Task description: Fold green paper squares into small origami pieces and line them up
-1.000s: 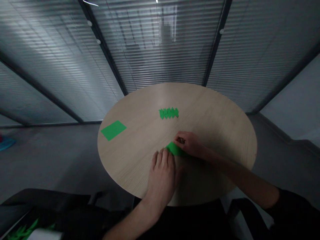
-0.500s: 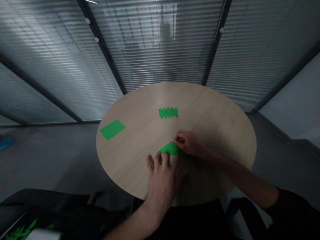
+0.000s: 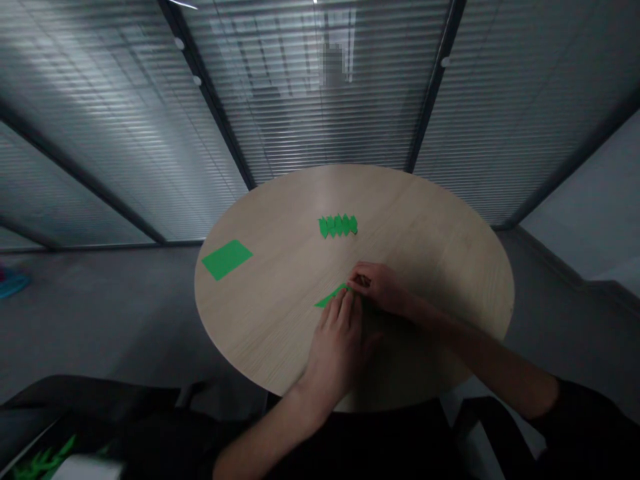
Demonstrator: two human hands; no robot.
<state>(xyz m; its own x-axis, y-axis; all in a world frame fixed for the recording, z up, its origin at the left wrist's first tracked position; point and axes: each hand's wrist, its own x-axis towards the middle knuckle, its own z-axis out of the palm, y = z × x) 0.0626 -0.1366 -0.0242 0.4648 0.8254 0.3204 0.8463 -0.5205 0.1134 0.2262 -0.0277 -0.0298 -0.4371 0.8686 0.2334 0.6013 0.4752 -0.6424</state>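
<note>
A sheet of green paper [image 3: 329, 296] lies near the front middle of the table, folded or partly hidden beneath my hands. Over it rests my left hand [image 3: 336, 347], fingers stretched forward and close together, their tips on the paper. My right hand [image 3: 380, 285] is closed in a pinch at the paper's far right corner, and its fingertips touch it. Farther back, a row of several green leaf-shaped paper pieces [image 3: 339, 226] sits side by side. Another green paper sheet [image 3: 227, 259] lies flat at the table's left.
The oval wooden table [image 3: 425, 220] stands before glass walls with blinds [image 3: 330, 133]. A dark chair [image 3: 90, 393] is at lower left, with blurred green pieces [image 3: 45, 460] and a white object [image 3: 87, 468] near it. A blue item [image 3: 15, 285] is on the floor, far left.
My left hand has slid forward and slightly right over the paper, its spread fingers drawing together and covering more of it. My right hand stays almost in place.
</note>
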